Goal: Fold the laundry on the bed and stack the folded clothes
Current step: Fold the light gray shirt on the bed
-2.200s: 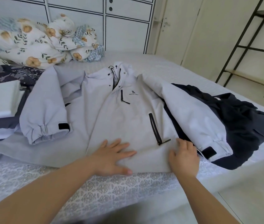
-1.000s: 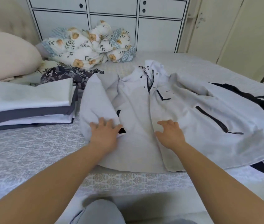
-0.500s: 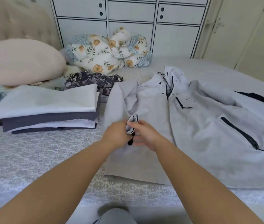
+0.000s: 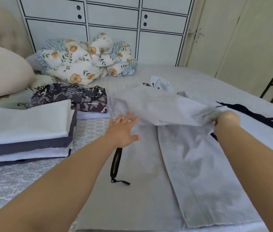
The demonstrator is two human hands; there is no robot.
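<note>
A: Grip?
B: Right hand (image 4: 226,121) pinches the sleeve (image 4: 166,109) of the grey jacket (image 4: 191,164), stretched across it; left hand (image 4: 122,129) flat, fingers spread, on the jacket.
A: Location?
B: Bed (image 4: 7,181), beside folded stack (image 4: 25,131).

A: Count the garments you have spread flat.
B: One: the pale grey jacket (image 4: 149,190), filling the bed from 6 to 12 o'clock, with one black zip pocket (image 4: 115,162) showing.

A: Anything dark beside it?
B: One dark garment (image 4: 266,119) at 3 o'clock, partly under the jacket.

A: Folded piles?
B: Two. One folded stack (image 4: 27,131) at 9 o'clock; you can count about five layers by their edges, white and dark grey alternating. One dark patterned pile (image 4: 75,97) at 10 o'clock, layers not countable.

A: Bedding?
B: One floral quilt bundle (image 4: 89,64) at 11 o'clock, one beige pillow (image 4: 2,72) at 10.

A: Your hands?
B: Two: left hand (image 4: 124,129), right hand (image 4: 226,121).
</note>
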